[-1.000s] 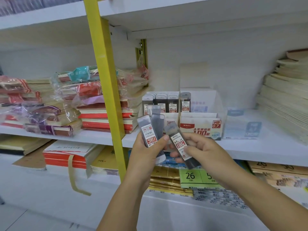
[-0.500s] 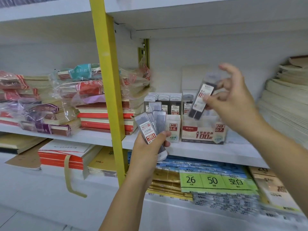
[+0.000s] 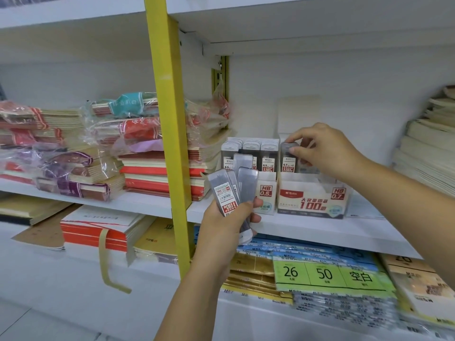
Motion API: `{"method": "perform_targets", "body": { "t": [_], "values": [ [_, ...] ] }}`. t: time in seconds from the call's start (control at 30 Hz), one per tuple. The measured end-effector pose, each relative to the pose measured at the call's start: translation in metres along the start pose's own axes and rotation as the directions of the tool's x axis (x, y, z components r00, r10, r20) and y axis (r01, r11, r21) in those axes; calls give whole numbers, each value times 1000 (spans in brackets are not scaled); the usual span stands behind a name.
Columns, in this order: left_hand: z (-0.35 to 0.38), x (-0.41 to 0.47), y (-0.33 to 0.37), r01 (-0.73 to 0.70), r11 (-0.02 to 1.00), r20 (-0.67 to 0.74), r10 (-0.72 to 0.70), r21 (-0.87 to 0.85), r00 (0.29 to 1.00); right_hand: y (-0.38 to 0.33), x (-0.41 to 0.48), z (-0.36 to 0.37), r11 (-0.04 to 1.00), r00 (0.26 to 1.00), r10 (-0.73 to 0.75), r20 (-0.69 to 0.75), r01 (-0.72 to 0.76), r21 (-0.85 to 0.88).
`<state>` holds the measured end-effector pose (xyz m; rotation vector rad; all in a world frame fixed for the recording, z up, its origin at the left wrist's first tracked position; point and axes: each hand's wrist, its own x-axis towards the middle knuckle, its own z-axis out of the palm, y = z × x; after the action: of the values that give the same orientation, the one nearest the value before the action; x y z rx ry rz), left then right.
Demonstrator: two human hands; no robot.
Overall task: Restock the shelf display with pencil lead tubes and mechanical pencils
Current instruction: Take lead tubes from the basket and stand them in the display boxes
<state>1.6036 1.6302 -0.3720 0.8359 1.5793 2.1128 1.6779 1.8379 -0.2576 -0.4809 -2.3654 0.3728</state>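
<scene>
One wide-angle view, worn on the head, faces a shelf [image 3: 320, 232] straight on and tips slightly down. It stands near, within arm's reach: the left hand [image 3: 226, 225], gripping tubes [image 3: 224, 193], fills the frame's middle, and the right hand [image 3: 327, 148], pinching a tube [image 3: 288, 161] in a box [image 3: 312, 195], reaches in from the right edge. The lens sits above that shelf board and under the upper shelf [image 3: 320, 20], whose underside shows. A yellow post [image 3: 170, 143] leans across left of centre. The bottom-right corner is blurred.
</scene>
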Motion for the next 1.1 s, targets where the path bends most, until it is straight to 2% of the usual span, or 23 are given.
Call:
{"method": "perform_targets", "body": {
  "t": [0.07,0.17,0.23,0.3,0.4,0.53,0.8,0.93,1.1],
  "values": [
    [-1,-1,1,-5,1000,26,5,-2,1000,-1,3,2,989,1000,0,4,0,-149],
    [-1,-2,2,2,1000,44,0,-27,999,-11,-9,-2,988,998,-17,-57,8,-153],
    [0,-4,3,2,999,61,0,-35,998,-21,-32,-3,998,991,-53,-124,50,-25],
    [2,-5,3,-5,999,87,8,-39,996,-32,-62,2,975,994,-27,-104,49,219],
    [7,-11,5,-4,1000,160,7,-20,987,-40,-95,16,837,996,71,57,-91,540],
    [14,-19,7,31,999,232,-33,12,972,-36,-109,23,679,981,158,109,-188,709],
    [10,-21,17,150,982,358,-98,-119,928,-24,-115,2,492,979,149,142,-198,848],
    [4,-21,11,189,962,307,-122,-196,944,-22,-114,-4,414,977,137,165,-208,886],
    [2,-21,9,131,966,181,-91,-221,979,-20,-118,3,504,981,101,164,-192,842]
  ]
}}
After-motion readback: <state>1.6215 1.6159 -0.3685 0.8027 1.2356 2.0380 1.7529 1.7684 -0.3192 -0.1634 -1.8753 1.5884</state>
